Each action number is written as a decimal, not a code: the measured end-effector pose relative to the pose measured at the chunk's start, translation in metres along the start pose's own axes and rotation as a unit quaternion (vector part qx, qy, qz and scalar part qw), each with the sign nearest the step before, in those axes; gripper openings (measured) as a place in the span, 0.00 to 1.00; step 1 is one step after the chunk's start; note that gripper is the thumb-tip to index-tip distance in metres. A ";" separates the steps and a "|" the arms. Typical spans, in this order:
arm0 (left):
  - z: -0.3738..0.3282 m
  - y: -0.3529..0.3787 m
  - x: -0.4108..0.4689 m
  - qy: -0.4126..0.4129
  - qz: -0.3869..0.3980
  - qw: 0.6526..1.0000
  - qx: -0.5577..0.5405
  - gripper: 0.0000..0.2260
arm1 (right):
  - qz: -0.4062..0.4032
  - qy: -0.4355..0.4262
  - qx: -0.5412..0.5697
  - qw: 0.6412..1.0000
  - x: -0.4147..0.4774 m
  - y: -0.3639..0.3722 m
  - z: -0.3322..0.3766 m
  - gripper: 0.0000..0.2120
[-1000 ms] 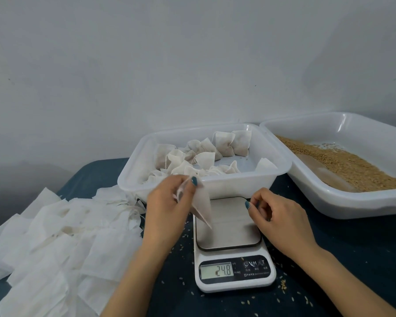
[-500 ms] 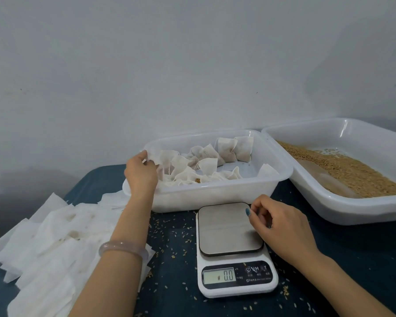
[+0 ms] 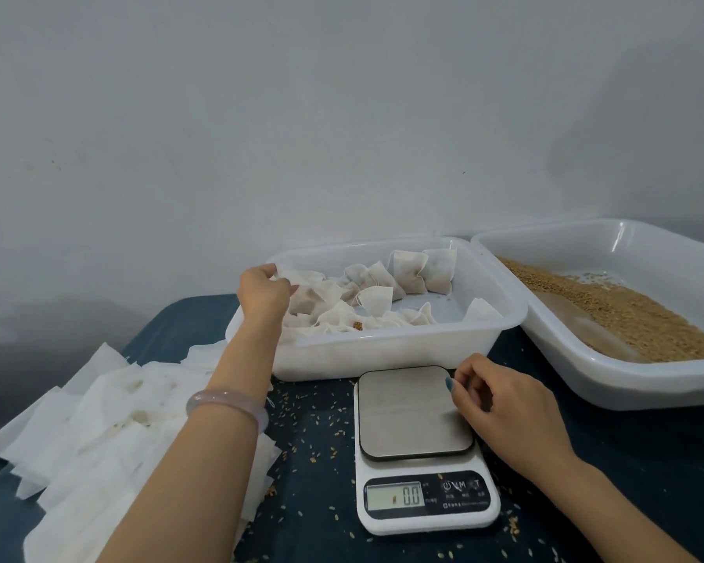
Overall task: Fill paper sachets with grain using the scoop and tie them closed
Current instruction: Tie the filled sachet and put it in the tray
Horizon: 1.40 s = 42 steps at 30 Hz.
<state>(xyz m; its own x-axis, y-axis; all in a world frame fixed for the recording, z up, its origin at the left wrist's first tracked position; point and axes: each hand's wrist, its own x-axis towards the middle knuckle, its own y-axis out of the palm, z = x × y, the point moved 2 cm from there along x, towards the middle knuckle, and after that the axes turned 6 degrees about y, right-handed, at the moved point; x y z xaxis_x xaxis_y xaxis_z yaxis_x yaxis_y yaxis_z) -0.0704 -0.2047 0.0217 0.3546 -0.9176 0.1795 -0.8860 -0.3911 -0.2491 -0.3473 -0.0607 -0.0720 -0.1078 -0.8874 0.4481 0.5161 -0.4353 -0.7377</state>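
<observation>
Left hand point(image 3: 263, 292) reaches to eleven o'clock, fingers closing on a filled sachet point(image 3: 307, 294) in the tray point(image 3: 383, 351), likely stowing it. Right hand point(image 3: 504, 408) loosely curled, empty, beside the scale point(image 3: 415, 412); grain point(image 3: 610, 306) at two o'clock.

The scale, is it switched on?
On. The scale display is lit and reads 0.0, and its platform is bare.

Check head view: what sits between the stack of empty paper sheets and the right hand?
The kitchen scale sits between the empty paper sheets and the right hand, its platform bare and display reading 0.0. The left forearm also crosses that stretch, over scattered grains.
</observation>
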 end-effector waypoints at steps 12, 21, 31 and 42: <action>-0.017 -0.029 -0.040 0.151 0.072 0.942 0.291 0.11 | 0.012 -0.002 0.001 1.000 -0.001 0.000 0.001 0.07; -0.012 -0.075 -0.093 0.058 0.325 0.694 0.639 0.14 | 0.015 -0.004 0.001 1.000 -0.002 0.001 0.001 0.07; 0.031 -0.077 -0.078 -0.007 0.261 0.666 0.699 0.18 | 0.013 -0.004 0.002 1.000 -0.002 0.001 0.001 0.08; 0.025 -0.072 -0.081 0.117 0.176 0.738 0.641 0.09 | 0.019 0.003 0.002 1.000 -0.002 0.001 0.000 0.07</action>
<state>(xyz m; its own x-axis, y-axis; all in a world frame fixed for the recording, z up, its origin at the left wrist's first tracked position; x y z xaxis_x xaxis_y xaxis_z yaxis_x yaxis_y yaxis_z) -0.0282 -0.1039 0.0010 -0.0232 -0.9997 0.0106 0.1536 -0.0140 -0.9880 -0.3467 -0.0596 -0.0731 -0.0934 -0.9040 0.4172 0.5225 -0.4012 -0.7524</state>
